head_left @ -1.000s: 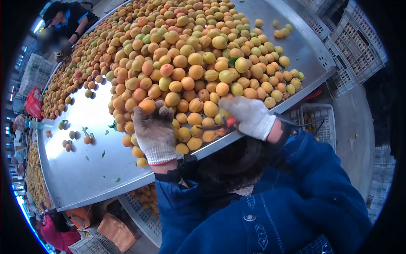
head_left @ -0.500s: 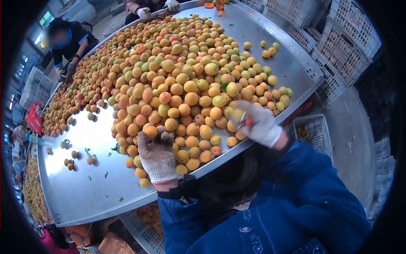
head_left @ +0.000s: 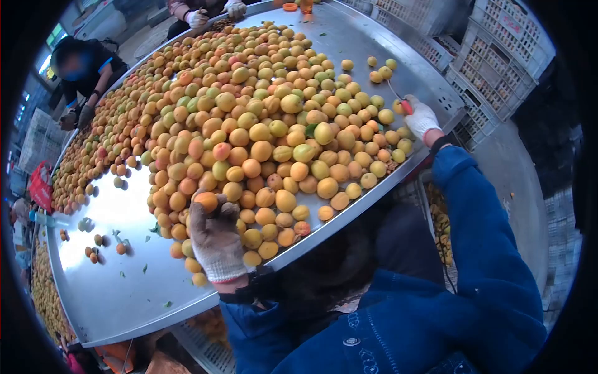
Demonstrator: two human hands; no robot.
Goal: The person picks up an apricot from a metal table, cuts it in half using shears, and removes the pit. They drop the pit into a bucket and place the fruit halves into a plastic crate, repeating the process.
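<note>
My left hand (head_left: 215,240), in a soiled white work glove, closes its fingers around an orange apricot (head_left: 205,200) at the near edge of the apricot heap (head_left: 261,131). My right hand (head_left: 422,118), gloved too, is stretched out to the right side of the metal table (head_left: 180,293). In it is a small knife with a red handle (head_left: 407,107); its thin blade points up and away from me. Just left of the handle an apricot (head_left: 398,106) shows, overlapped by the hand's fingertips. A few loose apricots (head_left: 376,76) lie beyond the blade.
Across the table are one person's gloved hands (head_left: 198,19) and another person in dark clothing (head_left: 87,68). White crates (head_left: 498,56) are stacked at right. A crate of fruit (head_left: 439,218) stands below the table's near edge. Leaves and scattered fruit (head_left: 121,248) lie at left.
My right hand has swung with the knife from over the near side of the heap to the right end of the table. My left hand still holds its apricot. The view has shifted slightly.
</note>
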